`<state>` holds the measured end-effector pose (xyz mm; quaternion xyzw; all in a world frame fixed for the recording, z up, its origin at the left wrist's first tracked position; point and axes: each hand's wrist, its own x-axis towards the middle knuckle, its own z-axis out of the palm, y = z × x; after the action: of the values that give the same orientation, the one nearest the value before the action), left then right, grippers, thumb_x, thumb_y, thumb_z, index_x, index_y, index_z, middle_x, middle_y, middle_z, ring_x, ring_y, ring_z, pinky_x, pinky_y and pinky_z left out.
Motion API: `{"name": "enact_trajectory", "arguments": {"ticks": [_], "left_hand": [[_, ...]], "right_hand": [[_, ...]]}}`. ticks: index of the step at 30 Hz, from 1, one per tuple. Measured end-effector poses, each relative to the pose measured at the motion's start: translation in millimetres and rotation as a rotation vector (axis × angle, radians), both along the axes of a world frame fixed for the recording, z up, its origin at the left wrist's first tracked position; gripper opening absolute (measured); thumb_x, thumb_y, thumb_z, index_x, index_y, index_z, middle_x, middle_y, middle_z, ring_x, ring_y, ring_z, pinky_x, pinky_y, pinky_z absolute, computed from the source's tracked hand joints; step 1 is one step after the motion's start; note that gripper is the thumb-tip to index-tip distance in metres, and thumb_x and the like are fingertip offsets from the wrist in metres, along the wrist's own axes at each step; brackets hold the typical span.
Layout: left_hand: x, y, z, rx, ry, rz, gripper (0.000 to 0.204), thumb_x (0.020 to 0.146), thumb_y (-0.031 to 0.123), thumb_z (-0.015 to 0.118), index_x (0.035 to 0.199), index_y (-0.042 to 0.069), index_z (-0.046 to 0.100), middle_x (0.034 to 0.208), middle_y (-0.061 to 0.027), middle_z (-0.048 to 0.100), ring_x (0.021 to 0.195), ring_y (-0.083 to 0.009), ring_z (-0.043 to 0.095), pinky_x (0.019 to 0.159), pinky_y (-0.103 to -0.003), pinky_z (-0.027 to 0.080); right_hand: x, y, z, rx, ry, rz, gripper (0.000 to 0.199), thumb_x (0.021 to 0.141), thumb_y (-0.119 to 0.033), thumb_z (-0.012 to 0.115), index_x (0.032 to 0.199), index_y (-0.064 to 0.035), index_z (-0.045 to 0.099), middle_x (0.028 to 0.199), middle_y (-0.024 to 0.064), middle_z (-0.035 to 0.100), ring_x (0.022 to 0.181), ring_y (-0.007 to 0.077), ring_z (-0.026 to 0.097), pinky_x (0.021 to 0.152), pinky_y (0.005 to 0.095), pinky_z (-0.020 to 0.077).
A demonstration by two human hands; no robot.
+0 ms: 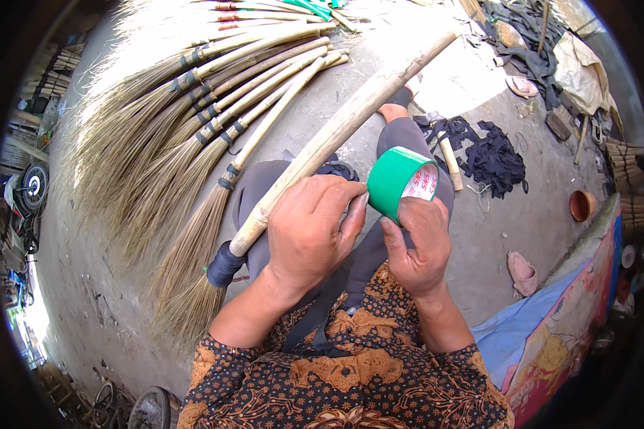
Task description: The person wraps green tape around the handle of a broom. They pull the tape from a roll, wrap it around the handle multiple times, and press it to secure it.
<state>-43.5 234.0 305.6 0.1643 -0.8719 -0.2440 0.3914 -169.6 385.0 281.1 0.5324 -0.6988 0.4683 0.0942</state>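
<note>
Gripping the broom handle (336, 132) across our lap with our left hand (309, 232) closed around it, we pinch the green tape roll (401, 182) in our right hand (418, 247), just right of the handle's long axis running up-right.

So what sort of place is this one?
Probably an outdoor broom-making yard: finished grass brooms lie in a row on bare concrete ground, while the left hand grips a bamboo handle and the right hand holds green tape.
</note>
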Motion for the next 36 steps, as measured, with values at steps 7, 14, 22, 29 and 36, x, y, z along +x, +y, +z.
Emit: {"name": "enact_trajectory", "arguments": {"ticks": [7,14,22,29,36], "left_hand": [[-4,-8,0,-0.029,-0.089,-0.099,0.023,0.079,0.005,0.079,0.098,0.005,0.065,0.087,-0.012,0.064,0.079,-0.0343,0.067,0.072,-0.046,0.055],[2,7,-6,0.346,-0.008,-0.157,0.031,0.084,0.008,0.081,0.111,0.003,0.066,0.098,-0.0151,0.067,0.088,-0.0352,0.069,0.077,-0.042,0.057],[5,1,-10,0.228,0.008,-0.111,0.04,0.083,0.006,0.091,0.121,0.006,0.076,0.107,-0.0128,0.072,0.089,-0.0249,0.071,0.084,-0.038,0.056],[4,1,-20,0.224,-0.006,-0.095,0.026,0.088,0.007,0.085,0.108,0.002,0.07,0.101,-0.013,0.07,0.09,-0.0324,0.069,0.083,-0.043,0.054],[11,1,-14,0.622,-0.066,-0.218,0.018,0.098,0.01,0.08,0.106,-0.001,0.068,0.096,-0.012,0.068,0.085,-0.0217,0.067,0.075,-0.036,0.054]], "right_hand": [[3,1,-6,0.019,0.057,-0.006,0.026,0.085,-0.008,0.086,0.108,-0.0031,0.075,0.1,0.01,0.074,0.097,0.0293,0.072,0.1,0.0484,0.0493],[-1,9,-7,0.024,0.04,-0.066,0.02,0.091,-0.007,0.083,0.108,-0.0017,0.075,0.098,0.0113,0.074,0.092,0.031,0.071,0.098,0.0466,0.048],[0,3,-6,0.025,-0.013,-0.035,0.021,0.091,-0.008,0.084,0.109,-0.0022,0.075,0.098,0.0107,0.075,0.092,0.0306,0.072,0.094,0.0449,0.0488],[1,1,-2,0.082,-0.038,0.017,0.027,0.09,-0.008,0.084,0.113,-0.0006,0.072,0.1,0.012,0.074,0.092,0.0321,0.071,0.089,0.044,0.049],[2,0,-1,0.106,0.013,0.03,0.027,0.09,-0.01,0.084,0.112,-0.0016,0.071,0.097,0.0116,0.071,0.089,0.0321,0.069,0.084,0.0449,0.0478]]}}
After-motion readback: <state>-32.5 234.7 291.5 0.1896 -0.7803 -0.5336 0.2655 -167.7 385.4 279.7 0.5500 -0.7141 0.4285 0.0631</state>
